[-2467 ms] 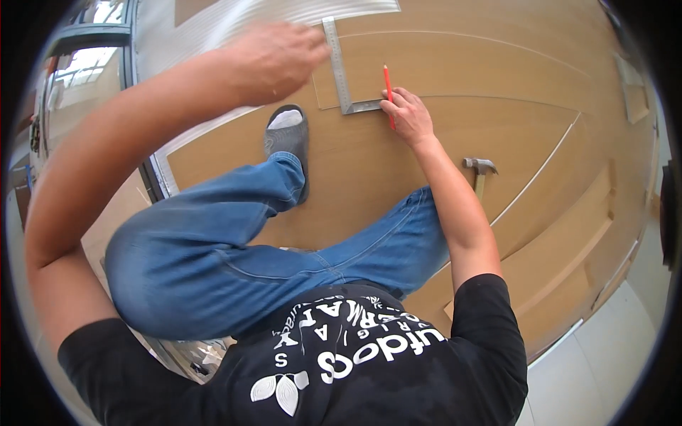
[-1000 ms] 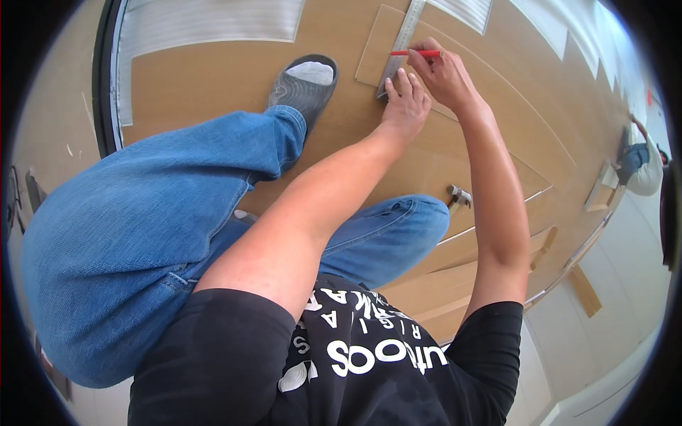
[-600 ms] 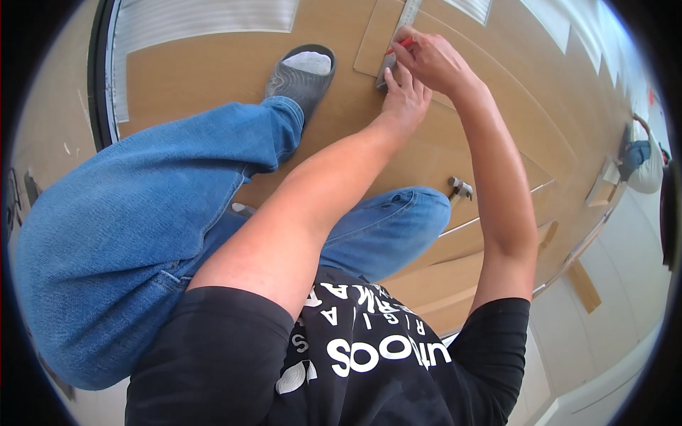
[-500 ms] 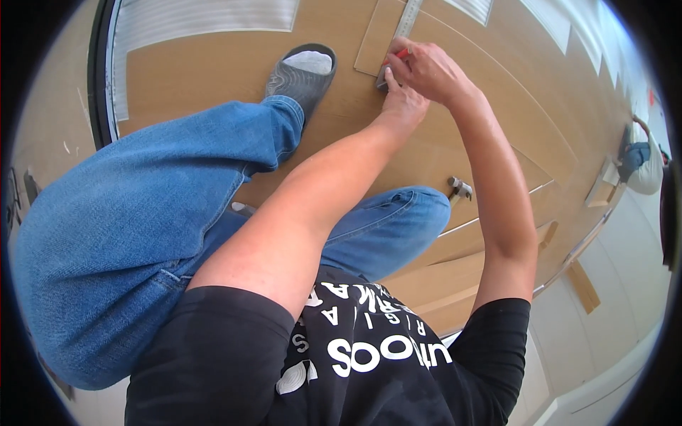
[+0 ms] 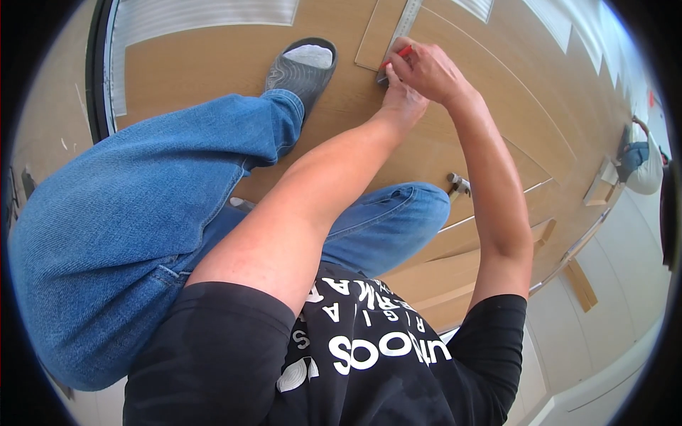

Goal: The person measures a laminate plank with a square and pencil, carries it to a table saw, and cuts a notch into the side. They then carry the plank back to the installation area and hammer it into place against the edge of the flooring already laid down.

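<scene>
My right hand [image 5: 433,74] is closed on a slim red pencil [image 5: 406,51], its fingers pinched near the ruled metal blade of a try square [image 5: 408,20]. Just below it, my left hand [image 5: 403,101] is closed at the square's dark stock, with the thumb pointing up along it; its other fingers are mostly hidden behind my right hand. The square lies along the right part of a thin wood-coloured panel [image 5: 372,39]. Where the pencil's tip touches is hidden by my fingers.
A hammer [image 5: 459,185] lies by my right knee [image 5: 419,206]. My slippered foot [image 5: 302,71] rests on the wood-coloured surface left of the panel. Long boards [image 5: 440,280] lie at the lower right. Another person [image 5: 643,167] is at the far right edge.
Both hands stay at the square, and the pencil has shifted only slightly. The whole view has moved a little.
</scene>
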The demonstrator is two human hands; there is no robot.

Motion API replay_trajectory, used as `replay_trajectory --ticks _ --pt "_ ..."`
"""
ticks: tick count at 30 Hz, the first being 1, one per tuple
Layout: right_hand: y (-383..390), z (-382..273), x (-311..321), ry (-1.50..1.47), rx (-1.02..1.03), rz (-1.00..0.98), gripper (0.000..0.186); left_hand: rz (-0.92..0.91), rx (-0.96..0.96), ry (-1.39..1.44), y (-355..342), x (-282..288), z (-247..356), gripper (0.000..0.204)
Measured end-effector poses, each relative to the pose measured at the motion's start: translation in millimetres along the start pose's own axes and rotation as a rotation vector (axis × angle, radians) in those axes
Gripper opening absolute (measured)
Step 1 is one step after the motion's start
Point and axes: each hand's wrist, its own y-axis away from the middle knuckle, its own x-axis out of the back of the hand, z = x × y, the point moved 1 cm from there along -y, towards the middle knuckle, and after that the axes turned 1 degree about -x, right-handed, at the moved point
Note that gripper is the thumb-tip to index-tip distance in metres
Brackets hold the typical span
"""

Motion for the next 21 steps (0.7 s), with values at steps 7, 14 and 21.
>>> replay_trajectory --ticks 7,14,21 --pt "1.1 -5.9 -0.4 0.054 0.007 -0.062 0.024 -0.013 -0.001 0.057 -0.2 0.5 -0.3 0.054" --pt "64.4 -7.9 20.3 -0.501 -0.052 0.629 0.02 -0.046 -0.05 0.002 17.6 21.3 -7.2 0.046" --pt "205.8 -1.0 -91.7 0.222 -0.473 0.683 0.079 0.413 -0.476 -0.068 36.4 0.1 6.0 0.028"
